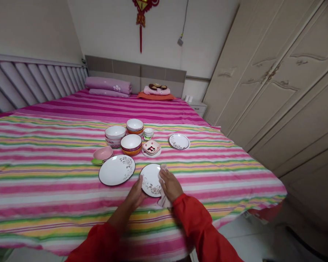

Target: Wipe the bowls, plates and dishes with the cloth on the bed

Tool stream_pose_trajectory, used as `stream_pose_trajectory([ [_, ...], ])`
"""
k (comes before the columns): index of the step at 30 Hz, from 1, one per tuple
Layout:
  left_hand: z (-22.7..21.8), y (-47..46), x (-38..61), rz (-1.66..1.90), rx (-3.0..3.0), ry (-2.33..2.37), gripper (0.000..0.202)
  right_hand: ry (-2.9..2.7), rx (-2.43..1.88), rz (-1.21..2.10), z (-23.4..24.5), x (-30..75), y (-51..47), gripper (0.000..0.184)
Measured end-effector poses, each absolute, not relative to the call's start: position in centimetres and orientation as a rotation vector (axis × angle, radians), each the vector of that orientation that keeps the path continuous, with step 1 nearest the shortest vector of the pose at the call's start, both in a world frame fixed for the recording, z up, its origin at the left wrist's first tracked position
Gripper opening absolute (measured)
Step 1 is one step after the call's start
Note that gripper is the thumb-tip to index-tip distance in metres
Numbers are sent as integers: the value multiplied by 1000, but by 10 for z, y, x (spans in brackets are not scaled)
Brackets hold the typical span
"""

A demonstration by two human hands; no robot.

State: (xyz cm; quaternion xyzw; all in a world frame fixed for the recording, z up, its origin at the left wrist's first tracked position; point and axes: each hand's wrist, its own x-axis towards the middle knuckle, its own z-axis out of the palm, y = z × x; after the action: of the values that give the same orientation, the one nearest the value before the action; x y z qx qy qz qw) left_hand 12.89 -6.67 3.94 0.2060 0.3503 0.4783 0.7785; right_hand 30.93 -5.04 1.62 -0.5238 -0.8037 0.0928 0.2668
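"Flowered plate (150,179), near the front of the striped sheet (71,203) on the bed, close before the person. How is it held?"

"By both hands. The left hand (136,193) has its thumb at the left rim, the fingers mostly hidden below. The right hand (171,184) presses a pale cloth (164,202) against the right side."

"Why split the work that way?"

"I'd say the left grip steadies the plate against pressure from the right, while the cloth pads that other palm."

"Does the plate rest on the sheet?"

"Can't tell; its underside is out of sight."

"And the bowls (131,143) beyond?"

"Stacked, probably because matching shapes nest and save room. The small dishes (148,133) beside them are piled likewise."

"The larger plate (113,171)?"

"Just left of the held one, perhaps too broad for those piles. Another plate (178,142) sits well apart, right of the bowls, apparently with one underneath, likely paired by size."
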Motion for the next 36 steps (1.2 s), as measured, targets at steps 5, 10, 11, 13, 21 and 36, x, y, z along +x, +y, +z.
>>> stream_pose_trajectory([
  [5,33,-63,128,1031,437,749,53,-2200,-1325,333,22,267,-20,45],
  [10,30,-62,128,1152,398,715,48,-2262,-1140,514,29,238,-41,49],
  [11,30,-63,128,1180,398,719,46,-2263,-1090,536,30,238,-49,49],
  [13,31,-65,128,1167,419,735,45,-2261,-962,567,30,246,-67,47],
  [21,39,-75,127,1076,408,743,54,-1854,-1068,538,19,306,-101,34],
  [36,83,-95,99,1142,369,789,61,-1373,-1252,519,62,295,-79,37],
])
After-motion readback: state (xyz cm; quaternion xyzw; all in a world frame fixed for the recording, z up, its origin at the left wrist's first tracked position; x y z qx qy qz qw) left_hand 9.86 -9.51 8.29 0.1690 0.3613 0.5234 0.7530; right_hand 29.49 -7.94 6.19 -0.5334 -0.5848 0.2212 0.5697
